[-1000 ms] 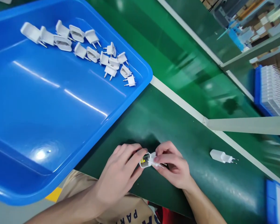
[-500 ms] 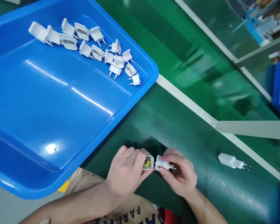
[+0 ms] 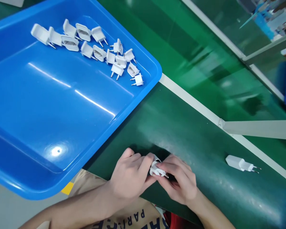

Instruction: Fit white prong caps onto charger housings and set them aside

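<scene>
Housing, mostly hidden, is gripped by the left hand; the right hand pinches a pronged cap.

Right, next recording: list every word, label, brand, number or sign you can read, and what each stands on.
"PARI": upside down, on the beige garment; any letters after it are unclear.
Larger dark letters, same garment: cut off by the picture edge, no full word readable.
Held plug piece, charger on the table, plug pieces in the tray: no readable text.
Background boxes: too blurred to tell.
</scene>
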The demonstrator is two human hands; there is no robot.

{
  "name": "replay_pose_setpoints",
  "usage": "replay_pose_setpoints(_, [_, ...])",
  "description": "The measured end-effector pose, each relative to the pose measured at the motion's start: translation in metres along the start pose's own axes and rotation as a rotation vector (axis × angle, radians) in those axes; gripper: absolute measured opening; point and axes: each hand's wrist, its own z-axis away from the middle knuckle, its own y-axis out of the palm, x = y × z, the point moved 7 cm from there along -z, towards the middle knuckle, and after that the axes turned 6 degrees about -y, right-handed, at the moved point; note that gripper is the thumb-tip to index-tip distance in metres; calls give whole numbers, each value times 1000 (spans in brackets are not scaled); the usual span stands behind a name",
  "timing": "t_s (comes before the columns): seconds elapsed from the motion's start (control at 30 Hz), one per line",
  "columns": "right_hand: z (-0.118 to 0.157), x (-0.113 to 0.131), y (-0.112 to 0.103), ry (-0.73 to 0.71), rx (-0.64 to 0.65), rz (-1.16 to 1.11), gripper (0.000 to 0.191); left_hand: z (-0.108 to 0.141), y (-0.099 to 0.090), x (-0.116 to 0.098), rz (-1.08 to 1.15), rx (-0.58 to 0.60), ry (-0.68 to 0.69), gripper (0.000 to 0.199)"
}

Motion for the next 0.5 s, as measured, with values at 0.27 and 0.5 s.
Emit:
replay_pose_setpoints(0.27, [-2,5,2,-80,-24,111,31,-1,0,3,51,42,-17,29])
replay_pose_setpoints(0.5, [1,13,6,-26,39,271,22,-1,1,1,12,5,4,34])
